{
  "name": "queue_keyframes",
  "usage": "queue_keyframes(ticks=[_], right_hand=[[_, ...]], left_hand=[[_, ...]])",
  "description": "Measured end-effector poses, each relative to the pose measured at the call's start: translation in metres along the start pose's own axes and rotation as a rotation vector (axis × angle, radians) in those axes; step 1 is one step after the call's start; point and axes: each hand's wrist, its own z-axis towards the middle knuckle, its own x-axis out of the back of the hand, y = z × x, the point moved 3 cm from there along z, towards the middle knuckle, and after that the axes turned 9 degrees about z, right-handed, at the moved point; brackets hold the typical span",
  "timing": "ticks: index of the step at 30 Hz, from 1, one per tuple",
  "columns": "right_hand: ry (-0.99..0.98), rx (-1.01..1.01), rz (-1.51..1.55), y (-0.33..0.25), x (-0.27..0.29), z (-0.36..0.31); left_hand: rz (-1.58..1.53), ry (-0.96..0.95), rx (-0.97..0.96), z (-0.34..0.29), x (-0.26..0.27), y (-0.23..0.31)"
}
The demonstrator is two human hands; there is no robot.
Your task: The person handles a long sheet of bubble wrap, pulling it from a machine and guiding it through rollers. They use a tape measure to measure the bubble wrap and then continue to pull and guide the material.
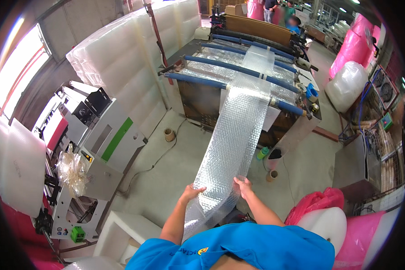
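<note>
A long strip of shiny, clear bubble wrap runs down from the blue rollers of a machine to my body. My left hand grips its left edge, the thumb lying on top. On the opposite edge, my right hand pinches the film between thumb and fingers. Between the hands the strip sags and folds, and its lower end hangs in front of my blue shirt. The fingers under the film are partly hidden.
At left stands a white and green machine, with large wrapped white stacks behind it. Cardboard cores and a green bottle stand on the floor. Pink film and white rolls lie at lower right. People are in the background.
</note>
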Motion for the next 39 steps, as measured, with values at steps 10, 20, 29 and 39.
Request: queue_keyframes(ticks=[10,20,29,39], right_hand=[[-0.195,-0.166,-0.029,0.004,0.009,-0.024],[-0.187,-0.08,-0.151,0.019,0.016,-0.011],[-0.264,-0.332,-0.273,0.034,0.023,0.0],[-0.206,-0.269,-0.299,-0.002,0.021,0.072]], left_hand=[[0.025,0.413,-0.064,-0.023,0.005,-0.027],[0.142,0.389,-0.051,0.002,-0.006,-0.05],[0.233,0.289,0.038,0.015,-0.02,-0.071],[0.317,0.211,0.156,0.082,-0.029,-0.018]])
